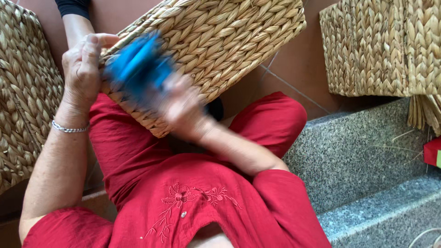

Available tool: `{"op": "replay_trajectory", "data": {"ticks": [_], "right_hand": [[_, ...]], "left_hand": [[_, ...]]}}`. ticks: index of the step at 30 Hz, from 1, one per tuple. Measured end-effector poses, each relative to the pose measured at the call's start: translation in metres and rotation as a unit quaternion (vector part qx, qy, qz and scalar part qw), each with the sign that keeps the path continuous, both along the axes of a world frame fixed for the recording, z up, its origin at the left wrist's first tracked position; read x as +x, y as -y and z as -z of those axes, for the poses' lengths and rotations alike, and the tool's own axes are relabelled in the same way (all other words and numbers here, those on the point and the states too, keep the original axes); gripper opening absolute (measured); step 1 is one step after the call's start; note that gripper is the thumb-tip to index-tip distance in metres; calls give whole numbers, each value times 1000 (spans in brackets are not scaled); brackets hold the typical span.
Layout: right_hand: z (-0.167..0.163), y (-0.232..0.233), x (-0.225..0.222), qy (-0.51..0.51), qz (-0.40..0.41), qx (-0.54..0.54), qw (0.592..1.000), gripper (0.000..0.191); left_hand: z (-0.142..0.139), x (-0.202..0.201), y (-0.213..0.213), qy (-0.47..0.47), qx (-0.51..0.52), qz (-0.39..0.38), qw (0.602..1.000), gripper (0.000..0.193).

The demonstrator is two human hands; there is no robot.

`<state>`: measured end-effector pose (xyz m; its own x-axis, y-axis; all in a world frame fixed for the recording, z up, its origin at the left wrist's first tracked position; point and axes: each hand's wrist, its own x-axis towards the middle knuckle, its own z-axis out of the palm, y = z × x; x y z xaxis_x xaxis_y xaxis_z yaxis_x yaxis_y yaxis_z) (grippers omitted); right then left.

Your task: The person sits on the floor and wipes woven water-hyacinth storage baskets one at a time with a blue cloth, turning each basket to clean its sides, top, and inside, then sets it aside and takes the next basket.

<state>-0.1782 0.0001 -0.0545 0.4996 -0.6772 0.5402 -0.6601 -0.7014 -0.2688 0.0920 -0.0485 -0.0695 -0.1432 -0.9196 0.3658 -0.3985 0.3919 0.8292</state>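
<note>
Woven straw basket (pixel 216 41) lies tilted across the person's red-clothed lap, its corner edge clasped by the left hand (pixel 82 69); it looks light and fairly stiff yet springy in the weave, best held by that firm rim. Beside the lap run grey speckled stone steps (pixel 363 151) over a reddish tiled floor (pixel 294 64), with similar baskets (pixel 381 46) at either side. Smallest, a blue tool (pixel 138 62) sits gripped in the blurred right hand (pixel 183 108) against the weave.

Reddish tiled floor (pixel 294 64) carries a woven basket (pixel 376 46); grey granite step (pixel 358 151) bears loose straw strands (pixel 404 147).
</note>
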Motion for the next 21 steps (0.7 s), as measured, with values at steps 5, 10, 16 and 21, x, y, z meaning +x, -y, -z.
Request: {"op": "replay_trajectory", "data": {"ticks": [5, 10, 16, 21], "right_hand": [[7, -20, -12, -11, -107, -39, 993, 47], [41, 103, -129, 8, 183, -18, 983, 44], [41, 187, -201, 65, 459, -26, 886, 42], [36, 62, -80, 33, 183, -2, 983, 41]], "left_hand": [[-2, 1, 0, 119, 133, -87, 980, 39], [-3, -2, -3, 145, 152, -55, 976, 42], [-2, -8, -6, 156, 128, -79, 976, 47], [-5, -13, 0, 149, 79, -105, 980, 43]]}}
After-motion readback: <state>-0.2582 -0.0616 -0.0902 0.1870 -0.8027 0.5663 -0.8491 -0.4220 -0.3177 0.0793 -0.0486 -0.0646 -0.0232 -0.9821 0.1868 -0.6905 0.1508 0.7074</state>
